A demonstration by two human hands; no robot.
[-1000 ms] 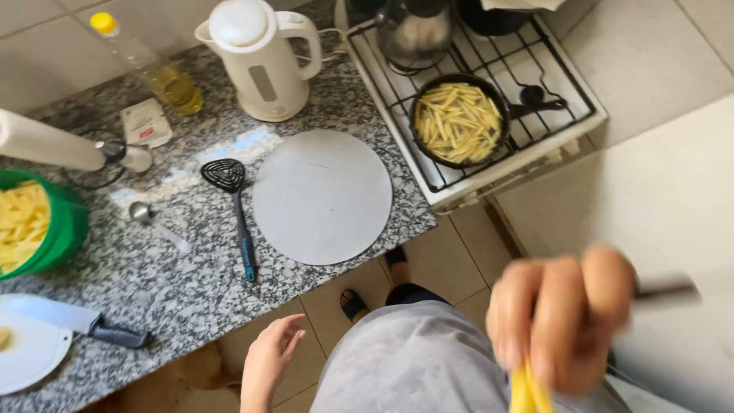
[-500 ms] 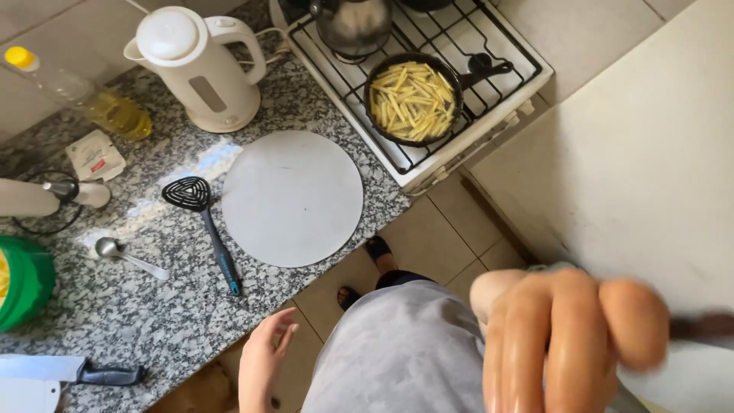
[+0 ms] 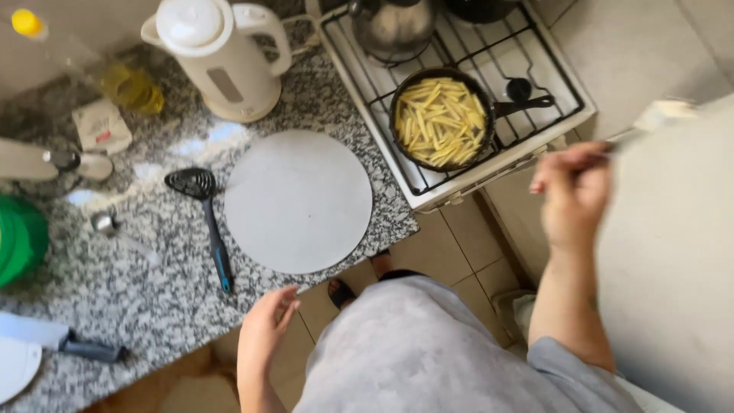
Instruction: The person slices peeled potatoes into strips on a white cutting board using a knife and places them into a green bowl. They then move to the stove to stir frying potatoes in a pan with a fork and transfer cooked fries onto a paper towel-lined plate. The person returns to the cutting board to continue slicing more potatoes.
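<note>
My right hand (image 3: 573,191) is raised to the right of the white stove (image 3: 566,84). Its fingers are closed on a thin utensil (image 3: 650,122) that is blurred and points up and right. On the stove, left of that hand, a black pan (image 3: 442,118) holds pale potato sticks. My left hand (image 3: 264,329) hangs open below the granite counter's (image 3: 138,298) front edge and holds nothing. It is nearest to a round grey board (image 3: 298,200) and a black slotted spatula (image 3: 206,222) with a blue handle.
A white electric kettle (image 3: 222,61) and an oil bottle (image 3: 115,76) stand at the back of the counter, and a metal kettle (image 3: 390,27) sits on the stove. A green bowl (image 3: 19,237), a spoon (image 3: 115,229), a knife (image 3: 69,340) and a white plate (image 3: 15,367) lie at the left.
My right hand has dropped away from the camera and now sits smaller beside the stove. My left hand stays by the counter edge. The view has shifted slightly.
</note>
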